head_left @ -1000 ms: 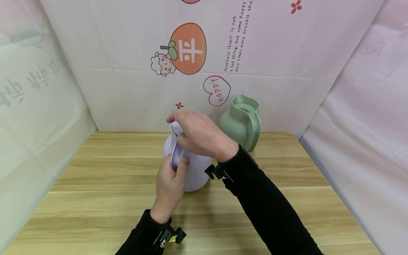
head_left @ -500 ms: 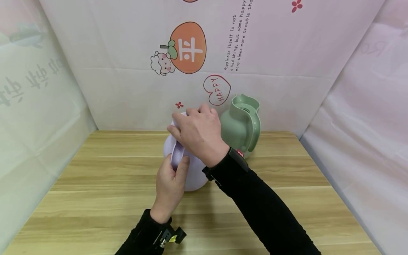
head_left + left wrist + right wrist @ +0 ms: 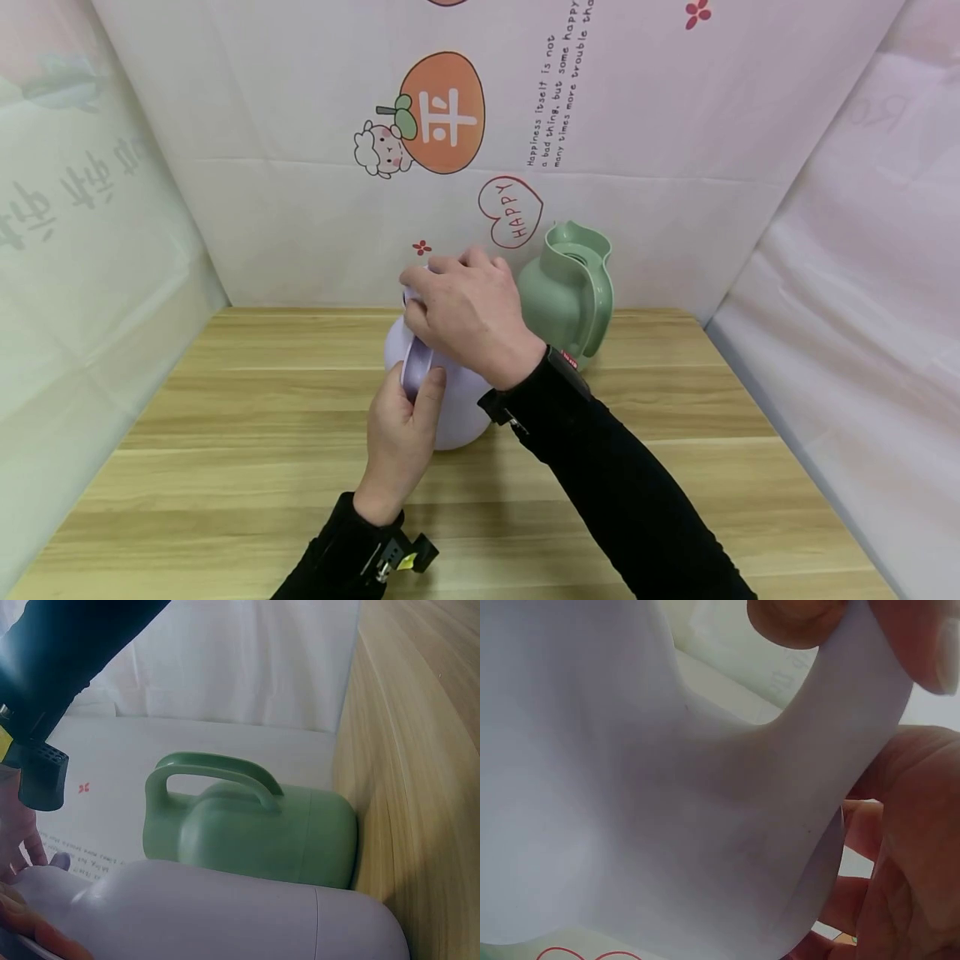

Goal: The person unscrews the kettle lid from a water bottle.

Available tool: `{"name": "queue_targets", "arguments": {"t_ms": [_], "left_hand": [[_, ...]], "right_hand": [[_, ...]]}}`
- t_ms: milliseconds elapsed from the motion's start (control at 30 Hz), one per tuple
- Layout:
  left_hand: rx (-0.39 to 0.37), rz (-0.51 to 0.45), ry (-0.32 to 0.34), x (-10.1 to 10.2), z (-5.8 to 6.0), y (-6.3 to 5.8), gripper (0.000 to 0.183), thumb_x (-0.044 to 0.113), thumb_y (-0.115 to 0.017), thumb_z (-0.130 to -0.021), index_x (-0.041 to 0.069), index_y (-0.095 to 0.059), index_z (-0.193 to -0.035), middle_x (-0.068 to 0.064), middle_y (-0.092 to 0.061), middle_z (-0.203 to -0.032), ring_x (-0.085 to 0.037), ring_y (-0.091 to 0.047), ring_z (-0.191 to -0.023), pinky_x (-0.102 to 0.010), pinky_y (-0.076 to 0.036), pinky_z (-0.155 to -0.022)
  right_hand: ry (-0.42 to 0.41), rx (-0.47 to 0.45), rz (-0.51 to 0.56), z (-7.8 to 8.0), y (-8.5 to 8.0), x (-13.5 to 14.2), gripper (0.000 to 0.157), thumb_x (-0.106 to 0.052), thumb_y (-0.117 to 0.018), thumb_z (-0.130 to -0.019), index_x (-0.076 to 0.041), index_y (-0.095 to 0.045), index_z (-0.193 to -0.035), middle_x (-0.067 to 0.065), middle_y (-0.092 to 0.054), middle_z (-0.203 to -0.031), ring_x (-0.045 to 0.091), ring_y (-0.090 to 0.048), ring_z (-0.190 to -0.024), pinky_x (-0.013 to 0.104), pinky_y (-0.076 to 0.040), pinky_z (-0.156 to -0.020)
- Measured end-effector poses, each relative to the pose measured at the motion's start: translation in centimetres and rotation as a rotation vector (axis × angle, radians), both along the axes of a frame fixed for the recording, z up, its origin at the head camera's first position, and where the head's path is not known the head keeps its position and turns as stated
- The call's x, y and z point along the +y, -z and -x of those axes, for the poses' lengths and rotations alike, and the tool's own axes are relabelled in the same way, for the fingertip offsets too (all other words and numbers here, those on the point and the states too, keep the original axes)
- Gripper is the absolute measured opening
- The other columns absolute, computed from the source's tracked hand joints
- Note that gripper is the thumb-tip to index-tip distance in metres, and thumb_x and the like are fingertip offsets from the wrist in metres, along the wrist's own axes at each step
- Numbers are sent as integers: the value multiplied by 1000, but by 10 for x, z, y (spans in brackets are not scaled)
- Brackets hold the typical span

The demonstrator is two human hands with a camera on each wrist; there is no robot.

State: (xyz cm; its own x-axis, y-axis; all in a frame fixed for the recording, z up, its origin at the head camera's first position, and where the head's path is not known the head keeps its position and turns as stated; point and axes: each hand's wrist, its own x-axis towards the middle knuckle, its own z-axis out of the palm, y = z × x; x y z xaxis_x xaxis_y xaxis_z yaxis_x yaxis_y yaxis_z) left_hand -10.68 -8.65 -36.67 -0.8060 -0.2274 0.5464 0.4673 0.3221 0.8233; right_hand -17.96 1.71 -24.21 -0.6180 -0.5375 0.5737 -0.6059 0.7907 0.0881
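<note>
A lilac thermos jug (image 3: 459, 412) stands upright near the middle of the wooden table. My left hand (image 3: 401, 433) grips its handle (image 3: 417, 362), the thumb lying along the near side. Over the jug's top is my right hand (image 3: 474, 312), its fingers curled round the mouth; what lies under the palm is hidden in the head view. The right wrist view shows the right hand (image 3: 919, 832) bent about the top edge, close to the lilac jug's handle (image 3: 840, 697). In the left wrist view, the lilac jug (image 3: 217, 915) appears sideways.
Just behind and to the right stands a similar green thermos jug (image 3: 558, 296), its top uncovered and its handle toward me. Printed white cloth (image 3: 660, 125) hangs behind the table (image 3: 262, 467) and along both sides.
My right hand has risen and turned over the lilac jug's top, its knuckles lifting and fingers shifting along the mouth. The left hand and both jugs have stayed put.
</note>
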Motion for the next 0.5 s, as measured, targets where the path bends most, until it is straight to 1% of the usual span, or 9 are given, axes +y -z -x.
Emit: {"name": "queue_targets", "arguments": {"t_ms": [167, 267, 367, 500], "left_hand": [[9, 4, 3, 0, 1, 1, 19, 18, -61, -106, 1, -59, -98, -1, -49, -75, -11, -48, -64, -26, -39, -54], [12, 4, 6, 0, 1, 1, 19, 18, -61, -106, 1, -59, -97, 0, -47, -75, -11, -46, -63, -26, -38, -53], [9, 6, 0, 0, 1, 1, 19, 18, -62, -105, 1, -59, -97, 1, -47, -75, -11, -47, -63, -26, -38, -53], [7, 15, -12, 0, 0, 1, 20, 20, -62, -105, 1, -60, -99, 0, -50, -76, -12, -48, -65, -27, -39, -54]], "right_hand": [[-26, -92, 4, 0, -2, 3, 37, -23, -54, -90, -32, -76, -119, -12, -72, -105, 24, -58, -97, 39, -44, -71], [-40, -149, 8, 0, -3, 4, 38, -23, -54, -90, -32, -75, -120, -13, -73, -116, 25, -59, -105, 40, -46, -75], [-55, -175, 16, 1, -3, 5, 36, -23, -55, -90, -31, -74, -119, -12, -73, -120, 26, -60, -109, 40, -46, -77], [-82, -160, 30, 3, -1, 6, 30, -23, -55, -95, -29, -74, -117, -12, -74, -117, 25, -61, -107, 39, -47, -75]]}}
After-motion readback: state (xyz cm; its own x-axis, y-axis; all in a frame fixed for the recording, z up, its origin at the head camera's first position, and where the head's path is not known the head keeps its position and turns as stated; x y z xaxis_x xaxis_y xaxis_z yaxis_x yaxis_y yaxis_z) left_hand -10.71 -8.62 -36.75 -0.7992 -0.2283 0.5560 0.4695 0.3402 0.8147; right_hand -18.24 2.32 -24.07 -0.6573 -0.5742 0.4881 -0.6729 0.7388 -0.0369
